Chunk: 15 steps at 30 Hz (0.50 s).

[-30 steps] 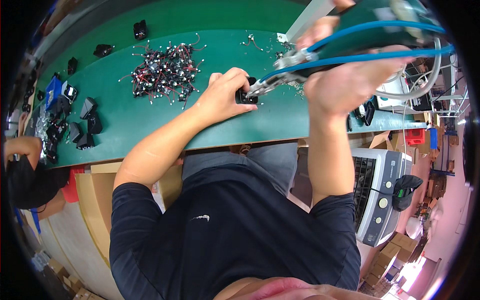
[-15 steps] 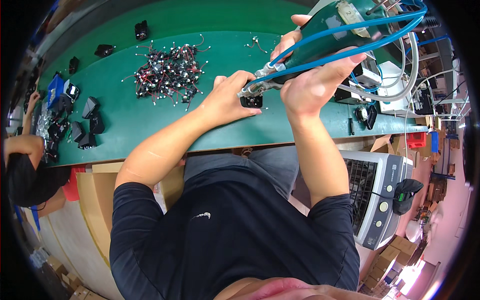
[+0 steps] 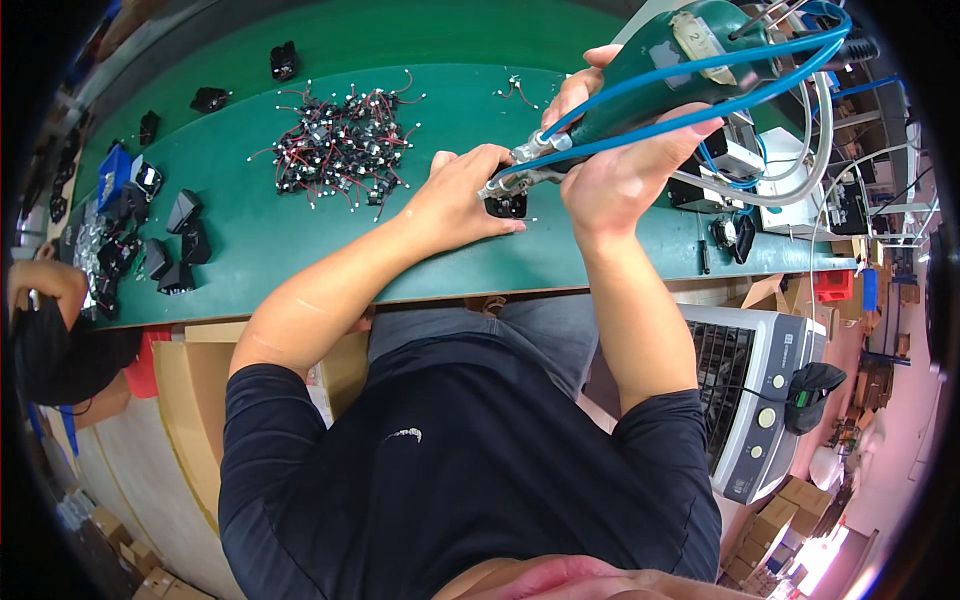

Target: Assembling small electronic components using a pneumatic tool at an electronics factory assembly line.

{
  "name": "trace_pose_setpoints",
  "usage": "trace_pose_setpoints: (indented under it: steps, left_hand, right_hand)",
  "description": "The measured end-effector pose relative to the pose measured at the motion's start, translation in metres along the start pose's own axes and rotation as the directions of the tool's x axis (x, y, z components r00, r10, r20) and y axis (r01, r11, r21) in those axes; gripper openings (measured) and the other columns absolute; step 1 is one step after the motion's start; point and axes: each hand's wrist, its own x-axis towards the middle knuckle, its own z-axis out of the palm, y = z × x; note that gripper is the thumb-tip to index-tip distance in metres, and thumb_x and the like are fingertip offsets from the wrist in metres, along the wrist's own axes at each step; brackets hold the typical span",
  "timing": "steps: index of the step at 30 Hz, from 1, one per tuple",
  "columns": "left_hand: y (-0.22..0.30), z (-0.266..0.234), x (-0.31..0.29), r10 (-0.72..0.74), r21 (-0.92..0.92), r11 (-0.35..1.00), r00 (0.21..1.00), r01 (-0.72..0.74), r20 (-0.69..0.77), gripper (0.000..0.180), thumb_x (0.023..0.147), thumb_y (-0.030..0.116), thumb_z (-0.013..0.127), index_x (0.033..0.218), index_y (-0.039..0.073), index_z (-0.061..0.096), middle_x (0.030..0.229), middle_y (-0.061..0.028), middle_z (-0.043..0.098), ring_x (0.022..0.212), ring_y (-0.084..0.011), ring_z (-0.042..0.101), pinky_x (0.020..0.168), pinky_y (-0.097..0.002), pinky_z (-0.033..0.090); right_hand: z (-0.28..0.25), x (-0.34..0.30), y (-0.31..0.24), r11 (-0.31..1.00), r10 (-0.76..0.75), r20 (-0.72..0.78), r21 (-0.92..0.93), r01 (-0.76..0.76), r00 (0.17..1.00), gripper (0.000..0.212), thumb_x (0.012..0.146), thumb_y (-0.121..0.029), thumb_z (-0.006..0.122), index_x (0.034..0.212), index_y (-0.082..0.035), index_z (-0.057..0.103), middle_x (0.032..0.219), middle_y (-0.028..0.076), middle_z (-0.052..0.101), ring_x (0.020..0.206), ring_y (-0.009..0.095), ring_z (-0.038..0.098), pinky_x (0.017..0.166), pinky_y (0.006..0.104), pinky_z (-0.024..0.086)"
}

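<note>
Gripped in my right hand [image 3: 618, 182] is a green, bottle-shaped power screwdriver [image 3: 655, 62] with blue air hoses along it. Its metal nose slants down over a small black plastic housing [image 3: 511, 207] on the table. My left hand [image 3: 458, 200] curls around that housing from the left and holds it, thumb at its near side. The tool's nose and my fingers hide much of the housing, so I cannot tell whether the tip touches it. A heap of small black parts with red and black wires [image 3: 345, 145] lies left of my left hand.
The green table [image 3: 440, 100] runs across, with one loose wired part [image 3: 515, 90] farther off. Black housings [image 3: 185, 230] and a blue bin [image 3: 112, 180] stand at left, near another person's arm [image 3: 55, 280]. At right are white equipment [image 3: 790, 185] and an air cooler [image 3: 765, 400] beside the table.
My hands, the screwdriver and the black housing have kept almost the same pose, with only a tiny shift in view. At far left the other person's raised hand has come down.
</note>
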Motion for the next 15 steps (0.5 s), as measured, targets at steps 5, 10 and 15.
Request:
trace_pose_setpoints:
  steps: [5,10,15]
  left_hand:
    - [-0.003,0.001,0.002,-0.013,-0.019,1.000,1.000,0.013,-0.009,0.076,0.066,0.035,0.095,0.127,0.011,0.055,0.115,-0.0099,0.067,0.110,-0.0316,0.064,0.092,-0.0415,0.037]
    - [-0.005,-0.003,0.002,-0.012,-0.011,1.000,1.000,0.013,0.010,0.080,0.067,0.037,0.095,0.130,0.011,0.054,0.118,-0.0104,0.067,0.111,-0.0315,0.064,0.093,-0.0411,0.036]
    - [-0.002,-0.006,0.006,-0.015,0.143,0.990,0.994,-0.001,0.107,0.095,0.071,0.040,0.091,0.149,0.010,0.046,0.134,-0.0132,0.060,0.126,-0.0296,0.056,0.099,-0.0462,0.035]
  right_hand:
    - [-0.001,-0.003,0.005,1.000,0.025,0.007,0.018,-0.025,1.000,0.105,0.089,-0.093,0.016,0.118,0.002,0.053,0.069,0.009,0.058,0.062,0.019,0.057,0.056,0.0281,0.045]
    - [0.007,-0.005,0.009,0.994,0.048,0.013,0.099,-0.049,0.999,0.102,0.090,-0.092,0.020,0.115,0.001,0.055,0.069,0.008,0.058,0.061,0.017,0.056,0.056,0.0276,0.044]
    - [0.001,0.036,-0.011,0.985,-0.097,-0.117,0.130,0.112,0.988,0.094,0.096,-0.085,0.020,0.117,-0.001,0.056,0.067,0.008,0.059,0.059,0.017,0.056,0.056,0.0299,0.046]
